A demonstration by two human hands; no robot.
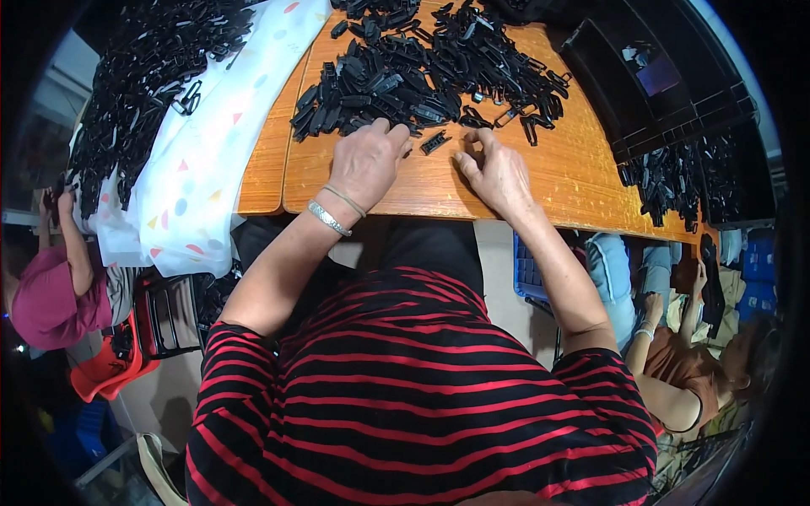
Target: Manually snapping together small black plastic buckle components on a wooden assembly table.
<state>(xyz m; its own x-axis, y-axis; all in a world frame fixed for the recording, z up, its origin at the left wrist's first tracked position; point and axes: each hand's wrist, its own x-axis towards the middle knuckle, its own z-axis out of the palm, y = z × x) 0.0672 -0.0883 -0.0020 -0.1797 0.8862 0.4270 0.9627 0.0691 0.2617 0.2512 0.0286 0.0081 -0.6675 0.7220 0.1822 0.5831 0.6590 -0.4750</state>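
Observation:
A heap of small black plastic parts (pixel 371 84) covers the far part of the wooden table, mixing elongated clip-like pieces with thin oblong loops (pixel 530 118). My left hand (pixel 369 162) rests at the heap's near edge. Its fingers are curled, and a dark bit shows by the fingertips, too hidden to name. One single black clip-like part (pixel 434 142) lies on the wood between my two hands. To its right, my right hand (pixel 498 175) has its thumb and forefinger bent but apart, close to a few loops, with nothing visible between them.
On the left, a white sheet with coloured shapes (pixel 198 160) lies beside another large black heap (pixel 143 101). A black crate (pixel 650 93) stands at the right, with more black parts (pixel 666 181) near it. Two people (pixel 63 287) sit at either side.

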